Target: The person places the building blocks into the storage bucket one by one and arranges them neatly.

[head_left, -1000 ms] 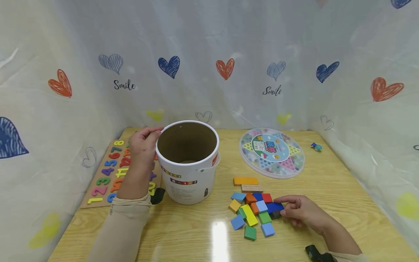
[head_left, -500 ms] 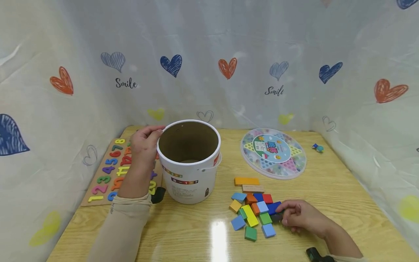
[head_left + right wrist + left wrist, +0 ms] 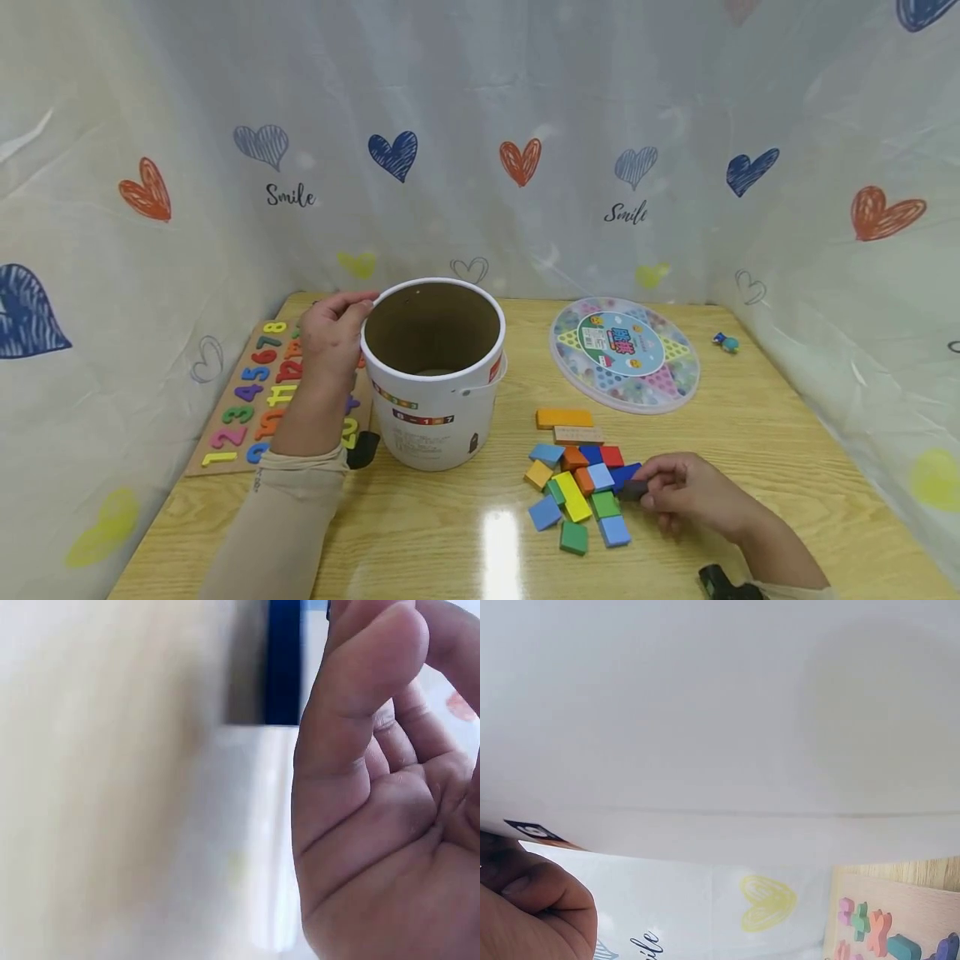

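Observation:
My left hand (image 3: 330, 333) grips the rim of a white bucket (image 3: 435, 425) at its left side, thumb outside. The bucket is upright and open at the top, with its bottom visible inside. At the right edge of a group of coloured toy blocks, my right hand (image 3: 690, 492) pinches a black block (image 3: 633, 490) between thumb and index finger. A blue block (image 3: 624, 475) lies right behind it, partly covered by the fingers. In the right wrist view the blue block (image 3: 285, 667) shows beside the fingers, whose tips are partly cut off. Green (image 3: 605, 503) and yellow (image 3: 572, 497) blocks lie close by.
A number puzzle board (image 3: 232, 433) lies left of the bucket, partly under the left arm. Behind the blocks is a round Chinese checkers board (image 3: 626, 354). A small blue-green toy (image 3: 725, 342) sits at the back right. A patterned curtain (image 3: 465, 217) surrounds the wooden table (image 3: 450, 533).
My right index finger has drawn back from the far side of the blue block and bent in toward the thumb. The black block has tilted and shifted slightly. The left hand stays on the rim.

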A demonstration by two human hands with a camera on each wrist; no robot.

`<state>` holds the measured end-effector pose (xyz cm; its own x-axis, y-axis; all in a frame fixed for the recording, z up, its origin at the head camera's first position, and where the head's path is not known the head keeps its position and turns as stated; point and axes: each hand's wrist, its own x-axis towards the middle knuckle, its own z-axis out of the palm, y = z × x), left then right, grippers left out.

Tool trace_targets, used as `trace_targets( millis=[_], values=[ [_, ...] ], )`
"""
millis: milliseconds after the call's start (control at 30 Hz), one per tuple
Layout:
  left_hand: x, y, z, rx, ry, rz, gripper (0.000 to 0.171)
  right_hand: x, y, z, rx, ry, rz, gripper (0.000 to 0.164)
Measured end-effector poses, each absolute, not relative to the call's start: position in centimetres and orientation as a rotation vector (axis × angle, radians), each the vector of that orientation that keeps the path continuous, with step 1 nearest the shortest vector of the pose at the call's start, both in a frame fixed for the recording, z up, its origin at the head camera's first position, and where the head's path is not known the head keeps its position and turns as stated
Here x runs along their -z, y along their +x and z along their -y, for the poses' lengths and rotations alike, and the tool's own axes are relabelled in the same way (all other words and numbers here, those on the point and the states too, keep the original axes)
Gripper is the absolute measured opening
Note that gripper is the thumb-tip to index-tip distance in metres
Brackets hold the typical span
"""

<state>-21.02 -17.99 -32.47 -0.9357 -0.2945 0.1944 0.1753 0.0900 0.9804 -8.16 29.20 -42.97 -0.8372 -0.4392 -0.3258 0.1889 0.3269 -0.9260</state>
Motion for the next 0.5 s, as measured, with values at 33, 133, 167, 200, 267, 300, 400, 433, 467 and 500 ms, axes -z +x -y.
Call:
trace_targets(
  millis=[33, 133, 167, 200, 267, 300, 400, 433, 467, 500],
  values=[
    [32.5, -21.0, 18.0, 1.909, 0.114, 2.03, 0.02, 42.5, -8.5, -29.0, 1.549, -0.238, -2.068, 0.03],
    [32.5, -21.1, 18.1, 1.902, 0.106, 2.021, 0.02, 40.5, -10.1, -27.6, 1.547, -0.324, -2.09, 0.028],
    [32.5, -21.2, 18.2, 1.898, 0.105, 2.019, 0.02, 39.7, -10.8, -26.9, 1.545, -0.367, -2.102, 0.027],
    [32.5, -21.2, 18.3, 1.894, 0.1, 2.017, 0.02, 38.9, -11.5, -26.0, 1.548, -0.422, -2.11, 0.026],
    [32.6, -21.3, 18.4, 1.889, 0.099, 2.016, 0.02, 37.0, -12.9, -24.1, 1.567, -0.509, -2.118, 0.024],
    [32.6, -21.4, 18.4, 1.89, 0.1, 2.016, 0.02, 36.0, -13.5, -23.0, 1.582, -0.548, -2.12, 0.023],
    [32.7, -21.5, 18.3, 1.897, 0.111, 2.019, 0.019, 33.1, -15.2, -19.7, 1.651, -0.594, -2.105, 0.024],
    [32.7, -21.5, 18.3, 1.897, 0.118, 2.02, 0.018, 32.1, -15.7, -18.6, 1.67, -0.585, -2.1, 0.025],
    [32.7, -21.5, 18.2, 1.898, 0.122, 2.021, 0.018, 31.2, -16.1, -17.5, 1.689, -0.576, -2.095, 0.027],
    [32.7, -21.5, 18.2, 1.896, 0.121, 2.022, 0.017, 30.4, -16.5, -16.5, 1.704, -0.575, -2.094, 0.028]
  ],
)
